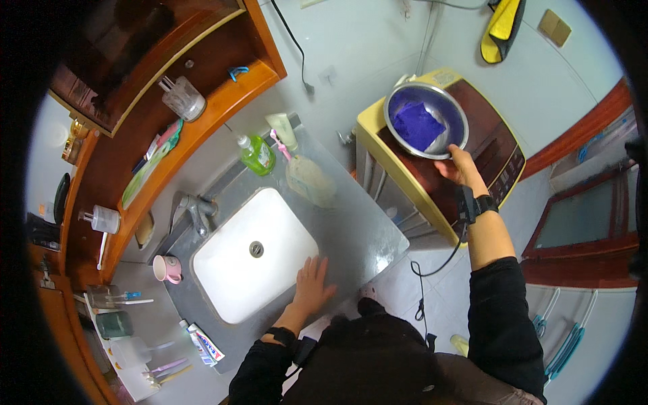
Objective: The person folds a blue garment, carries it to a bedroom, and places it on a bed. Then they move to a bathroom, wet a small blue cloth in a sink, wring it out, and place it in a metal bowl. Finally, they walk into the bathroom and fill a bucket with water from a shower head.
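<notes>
A stainless steel basin (458, 114) is over the lid of a yellow-edged washing machine (445, 192). Inside it lies a crumpled purple cloth (417, 125). My right hand (458, 166) grips the basin's near rim, thumb on top and fingers outside; whether the basin rests fully on the lid, I cannot tell. My left hand (311, 286) is spread over the front rim of a white sink (238, 283), holding nothing. The sink is set in a grey countertop (349, 238), with a drain (256, 248) in its middle and a chrome faucet (198, 212) behind.
Green liquid soap bottle (258, 156), a tube (282, 130) and a pink-handled brush (280, 144) stand at the counter's back corner. A pink mug (167, 268) and toothpaste (205, 344) lie left. A wooden shelf (212, 119) overhangs the counter. A cable (435, 273) dangles from my right wrist.
</notes>
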Motion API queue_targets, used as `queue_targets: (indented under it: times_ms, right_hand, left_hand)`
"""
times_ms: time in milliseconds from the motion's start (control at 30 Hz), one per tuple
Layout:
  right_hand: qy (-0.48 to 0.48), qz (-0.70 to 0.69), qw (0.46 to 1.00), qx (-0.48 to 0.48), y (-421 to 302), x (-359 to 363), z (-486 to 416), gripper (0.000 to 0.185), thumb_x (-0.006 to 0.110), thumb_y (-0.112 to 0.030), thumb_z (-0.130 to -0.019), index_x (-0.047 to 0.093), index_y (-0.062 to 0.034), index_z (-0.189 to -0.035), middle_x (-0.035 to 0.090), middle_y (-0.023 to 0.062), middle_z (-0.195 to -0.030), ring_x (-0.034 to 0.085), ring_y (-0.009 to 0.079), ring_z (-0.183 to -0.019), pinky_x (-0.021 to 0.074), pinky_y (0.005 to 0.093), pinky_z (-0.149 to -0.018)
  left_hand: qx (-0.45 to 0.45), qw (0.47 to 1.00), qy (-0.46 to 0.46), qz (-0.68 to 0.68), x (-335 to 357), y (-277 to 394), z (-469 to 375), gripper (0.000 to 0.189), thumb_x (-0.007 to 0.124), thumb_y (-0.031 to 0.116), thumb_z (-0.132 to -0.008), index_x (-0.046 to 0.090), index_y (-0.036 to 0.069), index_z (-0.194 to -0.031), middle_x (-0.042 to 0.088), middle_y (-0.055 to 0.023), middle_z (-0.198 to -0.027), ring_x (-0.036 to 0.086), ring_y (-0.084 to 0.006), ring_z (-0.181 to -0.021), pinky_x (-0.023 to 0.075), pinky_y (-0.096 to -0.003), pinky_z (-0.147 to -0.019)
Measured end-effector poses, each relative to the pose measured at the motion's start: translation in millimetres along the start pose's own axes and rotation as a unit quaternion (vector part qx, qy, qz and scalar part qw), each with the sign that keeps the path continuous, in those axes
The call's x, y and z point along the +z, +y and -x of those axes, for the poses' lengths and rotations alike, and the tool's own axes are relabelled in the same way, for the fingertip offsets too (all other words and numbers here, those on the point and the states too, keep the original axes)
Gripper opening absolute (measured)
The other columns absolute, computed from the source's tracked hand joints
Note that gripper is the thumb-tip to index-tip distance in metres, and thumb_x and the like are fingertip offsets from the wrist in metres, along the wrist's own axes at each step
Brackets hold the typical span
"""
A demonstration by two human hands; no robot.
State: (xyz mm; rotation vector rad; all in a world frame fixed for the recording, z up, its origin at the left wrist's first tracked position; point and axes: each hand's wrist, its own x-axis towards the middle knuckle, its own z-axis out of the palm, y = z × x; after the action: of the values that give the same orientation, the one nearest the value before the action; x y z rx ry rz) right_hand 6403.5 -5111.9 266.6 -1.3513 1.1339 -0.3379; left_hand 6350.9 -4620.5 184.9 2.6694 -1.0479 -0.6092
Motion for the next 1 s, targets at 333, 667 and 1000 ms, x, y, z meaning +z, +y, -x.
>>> queue_targets:
  times_ms: [333,667,1000]
  right_hand:
    - [-0.211,-0.098,0.972,-0.019,69,15,180,0.025,0.052,-0.013,-0.088,0.058,0.0087,-0.1,0.065,0.0146,-0.087,0.066,0.0238,-0.069,0.0586,0.0323,-0.055]
    - [-0.299,-0.033,0.95,0.082,162,9,259,0.045,0.059,-0.034,-0.09,0.051,-0.0027,-0.12,0.063,0.0129,-0.104,0.065,0.0222,-0.081,0.0552,0.0347,-0.069]
    - [-0.013,-0.142,0.985,0.101,253,-361,241,0.026,0.055,-0.03,-0.092,0.057,-0.0077,-0.106,0.063,0.0044,-0.093,0.064,0.0165,-0.082,0.0518,0.0294,-0.066]
  left_hand:
    - [0.013,0.999,0.042,0.029,2,1,-4,0.083,0.071,0.032,-0.075,0.027,0.005,-0.14,0.027,-0.0239,-0.143,0.025,-0.0407,-0.133,0.0217,-0.0521,-0.106]
    - [0.008,0.925,0.345,0.158,10,-5,86,0.022,0.062,0.004,-0.076,0.05,0.0,-0.094,0.047,-0.0161,-0.093,0.045,-0.032,-0.093,0.0365,-0.0416,-0.085]
    - [0.101,0.91,0.249,0.316,-21,184,16,0.006,0.06,0.005,-0.083,0.056,0.001,-0.085,0.053,-0.0047,-0.073,0.049,-0.014,-0.065,0.0431,-0.028,-0.062]
